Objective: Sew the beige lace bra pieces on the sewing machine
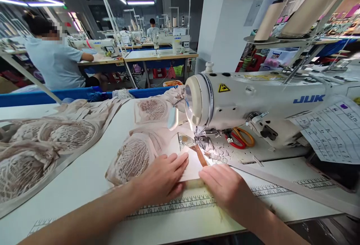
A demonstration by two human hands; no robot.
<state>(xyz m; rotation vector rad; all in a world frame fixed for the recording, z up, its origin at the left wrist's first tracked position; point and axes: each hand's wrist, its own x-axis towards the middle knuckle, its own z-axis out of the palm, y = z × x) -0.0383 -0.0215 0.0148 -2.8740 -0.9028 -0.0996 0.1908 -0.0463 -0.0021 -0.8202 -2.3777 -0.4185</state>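
My left hand (163, 177) lies flat, fingers together, on a beige lace garment piece (135, 155) and presses it to the white sewing table (90, 177). My right hand (222, 187) rests palm down beside it, on the near edge of the fabric and a beige strap (281, 185) that runs off to the right. Both hands sit just in front of the presser foot (201, 140) of a white Juki sewing machine (253, 102). A brown strip (200, 156) lies between the fingertips and the foot.
Red and orange scissors (240, 138) lie on the machine bed behind the needle. A heap of lace pieces (42, 144) covers the table's left. A printed sheet (332, 129) hangs on the machine. Thread cones (268, 20) stand at right. A seated person (53, 57) works at left.
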